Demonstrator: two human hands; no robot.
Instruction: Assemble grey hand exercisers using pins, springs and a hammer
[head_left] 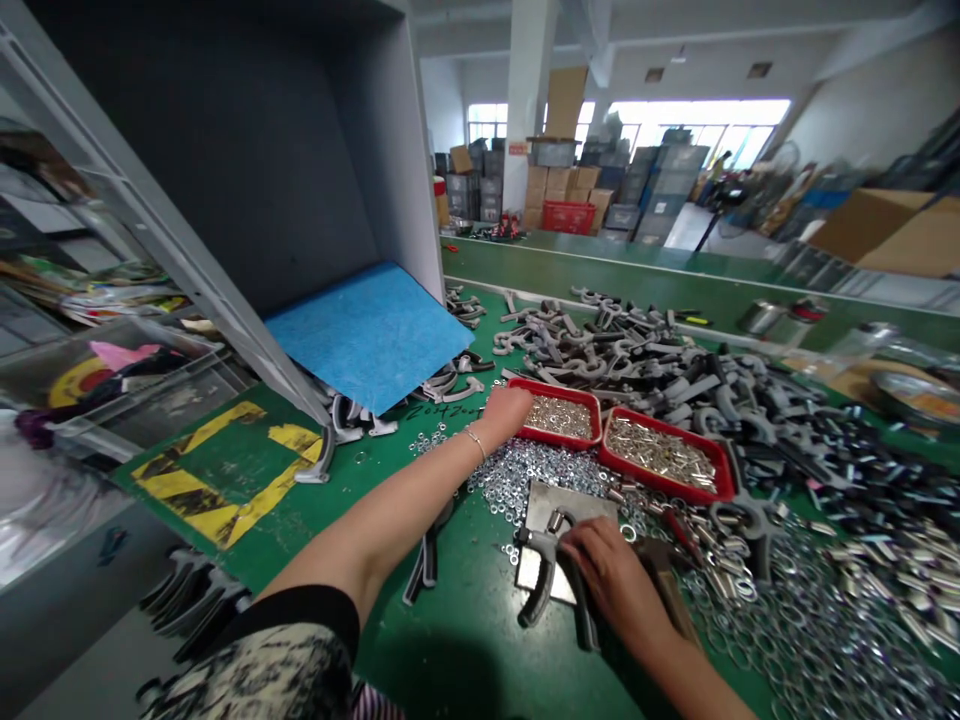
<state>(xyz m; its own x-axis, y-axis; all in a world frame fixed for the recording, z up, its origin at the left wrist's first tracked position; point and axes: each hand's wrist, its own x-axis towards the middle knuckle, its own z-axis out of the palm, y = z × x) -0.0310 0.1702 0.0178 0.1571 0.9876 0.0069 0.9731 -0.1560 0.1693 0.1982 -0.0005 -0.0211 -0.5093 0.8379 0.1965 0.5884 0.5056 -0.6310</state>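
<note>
Down at the near edge of the green worktop (457, 640), the right hand (604, 585) has its fingers (592, 555) curled tight over a dark grey hook-shaped clamp body (547, 575), which sits on a steel plate (570, 508). They're closed narrow and wrapped right on the part, not spread. Pinning it flat against the plate looks like the steady way to handle a piece like that, with loose bits all round it. Just left of the plate, black-handled pliers (427, 555) lie beside the left forearm (375, 530). Further up, the left hand (502, 415) sits bunched against the rim of a red tray (559, 388) of small silver nuts; can't tell if it's holding anything. Spilled washers (525, 475) fan out below it, a second red tray (664, 455) of silver sleeves sits next door, and a big heap of dark hooked parts (637, 365) runs behind.
</note>
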